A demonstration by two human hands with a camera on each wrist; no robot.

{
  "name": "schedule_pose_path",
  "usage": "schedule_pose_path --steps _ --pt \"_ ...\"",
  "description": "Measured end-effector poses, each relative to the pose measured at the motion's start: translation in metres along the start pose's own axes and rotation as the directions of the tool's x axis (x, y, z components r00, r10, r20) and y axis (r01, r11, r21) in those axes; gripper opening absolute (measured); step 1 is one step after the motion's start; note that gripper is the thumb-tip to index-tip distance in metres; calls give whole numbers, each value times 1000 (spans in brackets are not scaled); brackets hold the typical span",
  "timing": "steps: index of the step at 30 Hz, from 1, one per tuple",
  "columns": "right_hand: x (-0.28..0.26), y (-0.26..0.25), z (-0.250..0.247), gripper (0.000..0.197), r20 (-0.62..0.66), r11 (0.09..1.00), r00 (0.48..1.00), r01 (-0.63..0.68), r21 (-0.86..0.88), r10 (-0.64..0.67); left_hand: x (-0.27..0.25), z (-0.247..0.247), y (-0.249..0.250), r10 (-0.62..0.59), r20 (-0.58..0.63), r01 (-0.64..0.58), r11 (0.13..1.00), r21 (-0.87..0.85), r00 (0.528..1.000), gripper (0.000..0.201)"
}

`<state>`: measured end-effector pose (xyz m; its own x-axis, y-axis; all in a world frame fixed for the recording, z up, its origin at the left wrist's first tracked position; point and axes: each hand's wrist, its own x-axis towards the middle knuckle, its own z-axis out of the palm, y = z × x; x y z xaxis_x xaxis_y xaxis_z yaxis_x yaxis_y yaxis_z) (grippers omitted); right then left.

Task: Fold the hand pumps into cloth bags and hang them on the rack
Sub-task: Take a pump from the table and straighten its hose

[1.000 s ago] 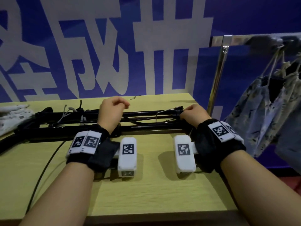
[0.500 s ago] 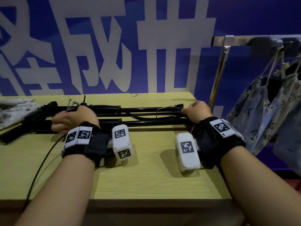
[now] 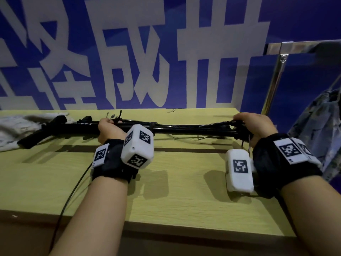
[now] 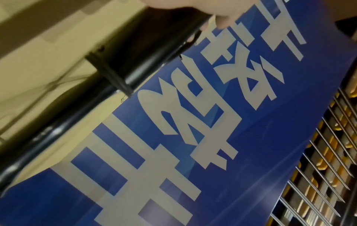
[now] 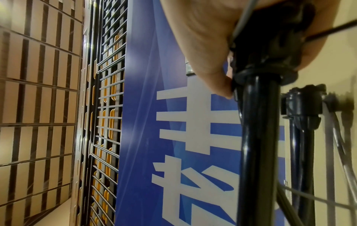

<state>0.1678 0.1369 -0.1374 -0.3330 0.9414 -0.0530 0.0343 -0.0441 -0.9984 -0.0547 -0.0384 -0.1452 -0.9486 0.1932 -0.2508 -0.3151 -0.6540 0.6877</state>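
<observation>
- Head view: I have both hands on one black hand pump (image 3: 184,128) lying crosswise on the far part of the wooden table (image 3: 184,191). My left hand (image 3: 108,130) is curled round the barrel left of the middle; my right hand (image 3: 255,126) is curled round the right end.
- To do this step well, I judge I should keep the pump level, hold the hose and the foot wire tight against the barrel, and fold it small before I reach for a bag.
- The cloth bag (image 3: 16,126), pale and crumpled, lies at the table's left edge under the pump's handle end. The metal rack (image 3: 276,74) stands to the right with filled patterned bags (image 3: 317,130) hanging on it.
- Left wrist view: the picture is blurred. My fingers (image 4: 222,16) wrap over the glossy black barrel (image 4: 135,64), which has a clamp band round it. The barrel runs off toward the lower left above the table.
- Right wrist view: my thumb (image 5: 216,73) and palm close round the collar at the pump's end (image 5: 270,58), with thin wire caught under the grip. A second pump (image 5: 301,122) lies just beside it on the table, apart from my hand.
</observation>
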Motion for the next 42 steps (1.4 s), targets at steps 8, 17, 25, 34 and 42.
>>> schedule_pose_path --steps 8,17,25,34,42 --pt "-3 3 2 13 5 937 995 -99 334 104 -18 11 -3 46 224 -5 983 -184 973 35" --pt "-9 -1 10 13 9 604 1000 -16 797 14 -7 17 -11 -90 356 221 911 -348 930 17" --pt "3 3 4 8 -141 643 978 10 766 152 -17 13 -8 24 338 112 919 -377 941 21" --pt "17 10 -4 30 -227 715 952 11 699 207 -1 -4 11 84 166 -1 896 -445 983 36" --pt "17 13 -1 54 -416 799 887 97 594 202 -9 -4 15 -44 170 82 971 -224 984 37"
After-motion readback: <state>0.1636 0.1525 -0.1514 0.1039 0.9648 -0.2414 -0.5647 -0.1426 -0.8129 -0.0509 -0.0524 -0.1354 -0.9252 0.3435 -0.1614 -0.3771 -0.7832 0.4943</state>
